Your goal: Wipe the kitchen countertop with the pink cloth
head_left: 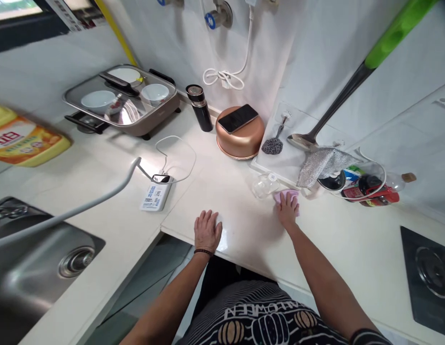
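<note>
My left hand [207,231] lies flat on the front edge of the white countertop [229,191], its fingers stretched out and holding nothing. Farther right, my right hand [288,211] presses a pink cloth [281,195] onto the counter, the fingers over it. Just left of the cloth is a clear glass jar [264,186]. Behind the jar, a copper-coloured round pan [240,140] sits upside down with a black phone [238,118] on top.
A black flask [200,110] and a lidded electric pan [136,112] holding bowls stand at the back left. The sink [35,287] is at left, with a white boxy device [156,195] near it. Bottles [373,189] stand right, a cooktop [430,273] beyond. A ladle [337,91] hangs on the wall.
</note>
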Tool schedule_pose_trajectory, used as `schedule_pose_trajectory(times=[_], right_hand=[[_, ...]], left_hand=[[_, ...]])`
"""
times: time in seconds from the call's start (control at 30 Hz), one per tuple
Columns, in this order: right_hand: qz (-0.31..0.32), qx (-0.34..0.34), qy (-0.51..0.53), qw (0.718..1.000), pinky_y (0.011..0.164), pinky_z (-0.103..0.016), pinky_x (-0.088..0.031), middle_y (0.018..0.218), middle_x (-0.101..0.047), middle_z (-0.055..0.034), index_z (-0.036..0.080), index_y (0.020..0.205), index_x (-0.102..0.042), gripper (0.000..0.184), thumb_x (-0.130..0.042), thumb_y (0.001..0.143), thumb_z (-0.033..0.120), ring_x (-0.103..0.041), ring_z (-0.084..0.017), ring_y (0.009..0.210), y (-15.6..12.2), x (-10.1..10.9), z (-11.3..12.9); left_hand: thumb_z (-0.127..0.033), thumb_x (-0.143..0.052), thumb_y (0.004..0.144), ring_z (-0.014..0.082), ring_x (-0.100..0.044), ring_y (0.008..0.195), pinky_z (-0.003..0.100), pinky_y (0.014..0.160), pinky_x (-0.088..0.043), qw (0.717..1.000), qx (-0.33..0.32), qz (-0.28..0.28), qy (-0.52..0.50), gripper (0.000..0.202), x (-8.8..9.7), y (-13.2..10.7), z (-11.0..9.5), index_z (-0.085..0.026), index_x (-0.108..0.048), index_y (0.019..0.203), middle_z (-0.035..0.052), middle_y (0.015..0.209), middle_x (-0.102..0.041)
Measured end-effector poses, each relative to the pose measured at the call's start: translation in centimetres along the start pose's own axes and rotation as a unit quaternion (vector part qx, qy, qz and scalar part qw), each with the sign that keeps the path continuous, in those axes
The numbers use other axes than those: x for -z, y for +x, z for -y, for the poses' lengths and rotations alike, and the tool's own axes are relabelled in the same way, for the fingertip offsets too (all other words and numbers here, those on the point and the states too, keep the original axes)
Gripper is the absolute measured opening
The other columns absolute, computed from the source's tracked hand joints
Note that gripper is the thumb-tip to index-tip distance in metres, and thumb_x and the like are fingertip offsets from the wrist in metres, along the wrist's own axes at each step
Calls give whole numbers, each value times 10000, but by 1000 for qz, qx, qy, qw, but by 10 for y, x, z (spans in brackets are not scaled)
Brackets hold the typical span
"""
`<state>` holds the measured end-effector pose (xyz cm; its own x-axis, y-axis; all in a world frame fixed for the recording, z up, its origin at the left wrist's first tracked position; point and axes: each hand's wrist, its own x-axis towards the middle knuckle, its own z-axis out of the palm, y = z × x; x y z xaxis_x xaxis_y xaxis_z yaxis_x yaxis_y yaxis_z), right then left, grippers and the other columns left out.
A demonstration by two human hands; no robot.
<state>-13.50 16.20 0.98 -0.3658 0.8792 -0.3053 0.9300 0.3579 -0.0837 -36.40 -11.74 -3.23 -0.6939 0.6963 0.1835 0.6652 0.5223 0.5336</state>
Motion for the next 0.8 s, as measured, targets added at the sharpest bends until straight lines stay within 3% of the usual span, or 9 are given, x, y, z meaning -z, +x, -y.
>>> schedule_pose_trajectory(times=[0.1,0.2,0.37,0.47,0.53,0.6,0.67,0.73,0.8], right_hand=[[-29,98,-12,995,1329,-651,-133,1837,-173,-1,369,1719,-303,622,-309,1100,426,-81,-366,1683,-34,-16,-5],[-35,95,-9,995,1339,-632,-128,1829,-210,2,372,1703,-351,614,-328,1091,416,-88,-340,1687,-71,-31,-39],[-39,-100,23,994,1338,-619,-149,1823,-232,-41,301,1691,-399,632,-236,1097,443,-104,-331,1688,-113,-32,-149],[-74,-248,70,963,1288,-693,-225,1811,-257,-99,313,1698,-378,658,-186,1096,499,-160,-358,1675,-138,-25,-213],[-99,-323,98,936,1247,-735,-269,1799,-277,-125,339,1700,-359,658,-183,1095,527,-204,-372,1659,-148,-20,-236],[-119,-365,111,917,1213,-779,-279,1788,-286,-154,340,1703,-339,647,-182,1099,510,-228,-387,1645,-150,-17,-235],[-131,-366,112,915,1206,-796,-263,1789,-279,-159,336,1703,-337,628,-206,1105,478,-217,-397,1643,-144,-19,-211],[-124,-308,106,937,1232,-777,-235,1801,-267,-133,332,1690,-372,606,-281,1104,454,-173,-404,1653,-137,-28,-169],[-89,-180,94,975,1262,-757,-194,1810,-257,-101,311,1677,-413,596,-363,1094,429,-118,-425,1663,-135,-39,-116]], left_hand=[[-419,-471,1030,350,-435,1558,570,1313,-261,1000,0,-2,1,476,1,1,-1,-167,-677,1377,184,1528,-626],[-417,-477,1021,357,-412,1570,585,1315,-248,1000,3,4,-7,485,2,1,-2,-169,-672,1390,192,1554,-602],[-415,-478,1015,372,-388,1579,606,1310,-239,1000,5,5,-21,486,4,3,-5,-162,-673,1381,212,1553,-592],[-419,-485,1011,372,-387,1580,607,1308,-242,1000,6,2,-25,483,4,4,-5,-170,-670,1382,209,1553,-590],[-415,-492,1006,371,-381,1584,613,1308,-236,1000,9,3,-30,484,4,4,-6,-178,-666,1390,205,1558,-587],[-412,-493,1001,370,-375,1588,615,1308,-235,999,13,5,-32,486,4,4,-7,-182,-664,1394,203,1563,-584],[-417,-484,1003,368,-376,1588,607,1308,-241,999,14,5,-29,491,5,4,-8,-170,-668,1386,209,1560,-585],[-426,-468,1009,366,-382,1585,594,1307,-251,1000,13,5,-24,497,5,4,-8,-152,-673,1369,217,1552,-591],[-433,-461,1011,364,-388,1581,590,1305,-256,1000,11,4,-19,498,6,5,-9,-149,-677,1359,219,1544,-598]])
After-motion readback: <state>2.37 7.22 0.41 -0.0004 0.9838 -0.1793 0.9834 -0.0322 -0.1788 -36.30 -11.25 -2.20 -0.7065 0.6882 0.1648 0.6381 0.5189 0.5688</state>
